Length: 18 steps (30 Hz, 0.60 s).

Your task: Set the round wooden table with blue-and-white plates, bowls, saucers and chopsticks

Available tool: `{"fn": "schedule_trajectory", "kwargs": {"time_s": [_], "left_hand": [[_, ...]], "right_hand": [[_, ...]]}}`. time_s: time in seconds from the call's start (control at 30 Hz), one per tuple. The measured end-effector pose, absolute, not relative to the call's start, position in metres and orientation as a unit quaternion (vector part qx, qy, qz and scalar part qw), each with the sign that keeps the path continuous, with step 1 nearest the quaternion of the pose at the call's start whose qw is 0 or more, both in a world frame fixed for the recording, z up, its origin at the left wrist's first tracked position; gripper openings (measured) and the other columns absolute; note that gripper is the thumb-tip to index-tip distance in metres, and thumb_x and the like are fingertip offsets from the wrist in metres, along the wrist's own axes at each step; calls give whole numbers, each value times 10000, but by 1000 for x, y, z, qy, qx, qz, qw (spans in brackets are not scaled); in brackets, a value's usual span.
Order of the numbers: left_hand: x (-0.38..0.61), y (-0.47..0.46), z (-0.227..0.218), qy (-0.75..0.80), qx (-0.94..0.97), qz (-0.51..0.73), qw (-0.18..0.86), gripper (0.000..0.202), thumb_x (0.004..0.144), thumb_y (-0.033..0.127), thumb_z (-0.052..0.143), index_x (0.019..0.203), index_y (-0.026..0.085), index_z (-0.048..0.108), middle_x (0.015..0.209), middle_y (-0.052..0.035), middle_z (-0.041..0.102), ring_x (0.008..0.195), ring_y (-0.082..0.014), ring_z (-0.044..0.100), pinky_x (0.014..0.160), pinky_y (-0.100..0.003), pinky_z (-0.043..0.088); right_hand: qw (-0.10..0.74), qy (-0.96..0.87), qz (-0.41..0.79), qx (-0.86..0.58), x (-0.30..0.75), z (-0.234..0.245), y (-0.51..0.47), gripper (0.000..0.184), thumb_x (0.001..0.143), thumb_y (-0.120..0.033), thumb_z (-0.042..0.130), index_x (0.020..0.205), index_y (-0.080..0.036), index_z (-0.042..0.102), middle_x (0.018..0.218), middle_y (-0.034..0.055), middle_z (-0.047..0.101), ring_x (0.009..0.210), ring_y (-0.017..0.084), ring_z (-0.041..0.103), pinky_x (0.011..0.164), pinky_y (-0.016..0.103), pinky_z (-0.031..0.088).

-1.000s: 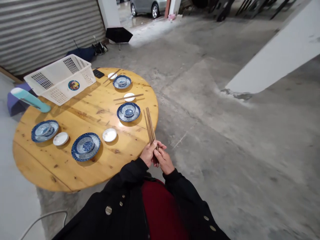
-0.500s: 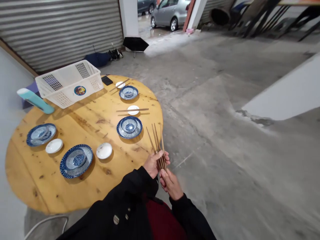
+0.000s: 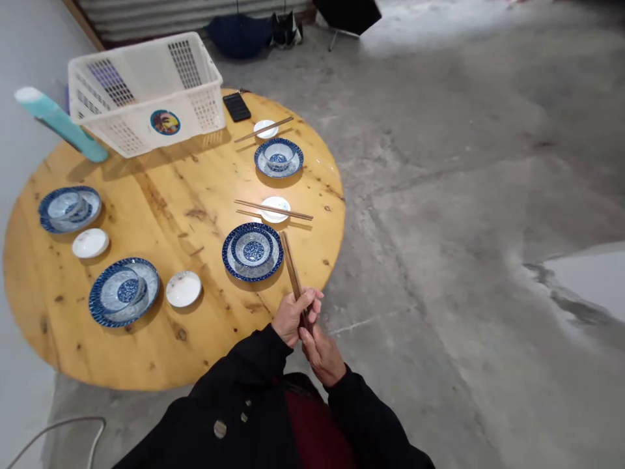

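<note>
Both hands are on one bundle of chopsticks (image 3: pixel 292 267) here. The left hand (image 3: pixel 295 314) has its grip closed around the middle, thumb over the top and fingers curled behind. The right hand (image 3: pixel 323 357) is pinching the near end, thumb laid along the wood. My guess is the double hold keeps the sticks in line, since thin ones fan out easily with only one hand on them. Can't count how many are in there, they overlap too much.

The bundle is up by the edge of the worktop (image 3: pixel 205 185), far ends pointing at the nearest plate (image 3: pixel 233 266). Can't tell from this angle if they touch its rim. That plate has a bowl (image 3: pixel 252 249) sitting in it, probably to save room and keep each setting together.

Just past it, a loose pair (image 3: pixel 297 214) lies across a small white dish (image 3: pixel 275 203), which props the sticks off the wood; you can see their shadow underneath. Further back there's a phone (image 3: pixel 237 107) beside a big plastic basket (image 3: pixel 124 133), likely parked at the far side to keep the bulk away from the plates.
</note>
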State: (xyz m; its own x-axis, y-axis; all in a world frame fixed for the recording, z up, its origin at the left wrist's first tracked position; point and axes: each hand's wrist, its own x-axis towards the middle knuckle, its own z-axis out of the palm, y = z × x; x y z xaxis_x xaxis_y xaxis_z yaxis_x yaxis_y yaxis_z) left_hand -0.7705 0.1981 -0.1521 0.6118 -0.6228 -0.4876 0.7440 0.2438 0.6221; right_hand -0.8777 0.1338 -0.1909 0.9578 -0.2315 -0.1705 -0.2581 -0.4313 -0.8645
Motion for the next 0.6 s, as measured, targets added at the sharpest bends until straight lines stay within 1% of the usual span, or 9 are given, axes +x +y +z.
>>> {"fn": "schedule_trajectory", "kwargs": {"time_s": [0.1,0.2,0.3,0.37,0.4,0.5,0.6], "left_hand": [[-765,187,-145,95,436,-410,795,453,705,514,774,892,130,622,611,48,541,455,-33,414,557,-205,444],[-760,179,-140,113,450,-394,793,445,708,508,774,872,130,605,538,83,468,415,-14,332,519,-183,419],[-752,176,-140,128,457,-357,805,441,732,536,747,832,136,590,459,111,377,378,-11,257,466,-173,377],[-743,176,-139,149,453,-321,818,450,730,557,743,797,146,571,432,120,333,365,-13,230,417,-164,322],[-738,177,-139,160,450,-305,824,458,722,564,748,785,151,561,427,122,321,360,-13,221,393,-158,283],[-721,177,-137,174,443,-256,842,469,706,563,768,776,154,550,428,124,310,353,-11,193,354,-148,186],[-707,173,-134,174,436,-210,858,464,721,559,764,784,149,556,435,123,308,350,-9,170,341,-148,154]], "right_hand": [[434,134,19,-891,-869,-195,121,593,990,-461,249,1339,-76,534,963,194,725,738,278,707,663,366,522],[353,105,32,-929,-861,-198,111,601,998,-423,195,1319,-42,530,970,207,729,683,266,701,610,346,499],[310,62,52,-947,-852,-193,104,555,1008,-401,212,1280,-50,545,846,161,733,637,239,683,579,304,461],[304,26,67,-950,-843,-185,98,506,1015,-408,247,1196,-85,592,756,114,717,604,212,661,571,281,439],[310,7,68,-948,-837,-180,93,478,1018,-406,262,1147,-111,615,743,95,710,606,198,655,579,273,436],[329,-39,12,-943,-807,-167,67,409,1027,-372,295,1037,-171,651,832,77,710,736,177,667,682,263,462],[295,-40,-100,-949,-757,-164,26,356,1012,-346,349,1038,-153,646,957,121,693,929,216,641,852,318,473]]}}
